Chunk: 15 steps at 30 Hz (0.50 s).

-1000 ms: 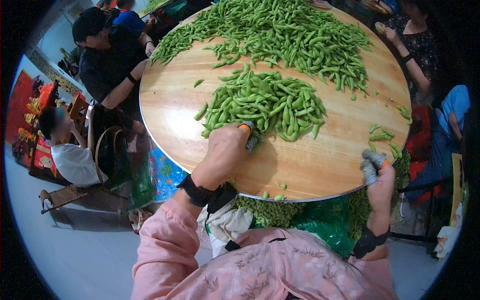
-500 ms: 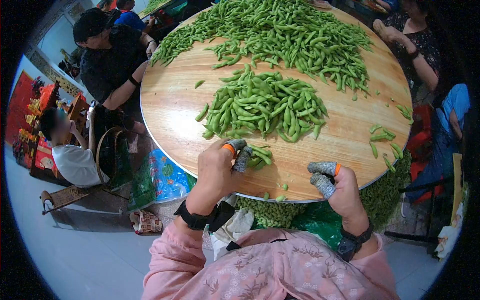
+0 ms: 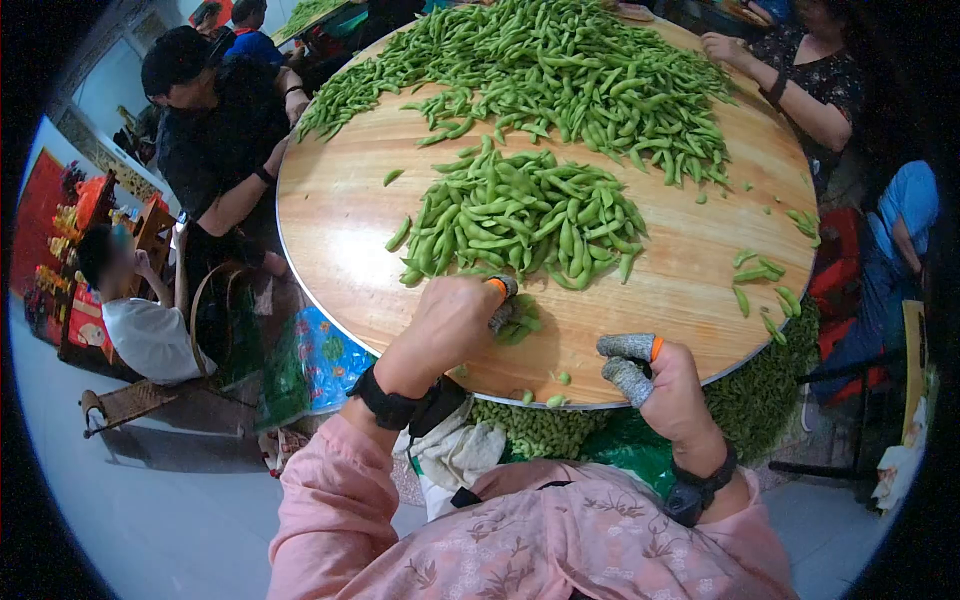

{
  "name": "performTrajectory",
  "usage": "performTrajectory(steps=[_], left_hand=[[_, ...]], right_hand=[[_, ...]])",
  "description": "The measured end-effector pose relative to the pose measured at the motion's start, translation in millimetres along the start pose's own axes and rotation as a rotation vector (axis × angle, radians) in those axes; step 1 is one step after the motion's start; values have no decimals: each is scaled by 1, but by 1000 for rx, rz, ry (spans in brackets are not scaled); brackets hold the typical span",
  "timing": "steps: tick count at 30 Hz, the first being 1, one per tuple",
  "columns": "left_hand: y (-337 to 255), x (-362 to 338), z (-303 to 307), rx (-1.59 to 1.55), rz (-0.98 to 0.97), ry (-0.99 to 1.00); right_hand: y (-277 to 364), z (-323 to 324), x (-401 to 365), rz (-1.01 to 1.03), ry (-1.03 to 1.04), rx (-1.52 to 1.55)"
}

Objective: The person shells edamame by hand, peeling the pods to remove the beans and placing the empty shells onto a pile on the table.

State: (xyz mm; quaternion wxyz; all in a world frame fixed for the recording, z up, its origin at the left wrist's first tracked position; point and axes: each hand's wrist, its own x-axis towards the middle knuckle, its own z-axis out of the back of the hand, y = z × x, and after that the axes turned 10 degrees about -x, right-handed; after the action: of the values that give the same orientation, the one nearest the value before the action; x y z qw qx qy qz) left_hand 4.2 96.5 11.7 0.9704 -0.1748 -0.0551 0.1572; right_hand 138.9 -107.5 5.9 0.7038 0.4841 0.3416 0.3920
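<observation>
On the round wooden table (image 3: 330, 240) lies a near heap of green pods (image 3: 520, 215), with a much larger heap (image 3: 590, 80) behind it. My left hand (image 3: 460, 318), palm down with grey finger covers, is at the near heap's front edge, over a few loose pods (image 3: 520, 320). Its fingers are curled, and their tips are partly hidden. My right hand (image 3: 665, 385) is at the table's near edge, its covered thumb and forefinger apart with nothing between them. Small green beans (image 3: 556, 400) lie between my hands near the edge.
Loose pods (image 3: 760, 270) lie at the table's right. Persons sit at the left (image 3: 220, 140) and upper right (image 3: 810, 90), their hands by the rim. Below the near edge is a mass of shelled beans (image 3: 530, 425). A blue plastic sheet (image 3: 330, 350) lies at the lower left.
My left hand has moved slightly right and its fingers have turned down over the loose pods. My right hand has shifted slightly left. The upper-right person's hands have moved toward the large heap.
</observation>
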Motion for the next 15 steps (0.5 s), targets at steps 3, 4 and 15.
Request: performTrajectory(steps=[3,4,15], left_hand=[[-15,-3,-2,-324,-74,-254],[-25,-7,-1,-600,-137,-448],[-59,-25,-20,-1079,140,-318]], right_hand=[[-2,-2,4,44,21,-4],[-3,-5,5,40,15,-4],[6,-13,18,231,-65,-254]])
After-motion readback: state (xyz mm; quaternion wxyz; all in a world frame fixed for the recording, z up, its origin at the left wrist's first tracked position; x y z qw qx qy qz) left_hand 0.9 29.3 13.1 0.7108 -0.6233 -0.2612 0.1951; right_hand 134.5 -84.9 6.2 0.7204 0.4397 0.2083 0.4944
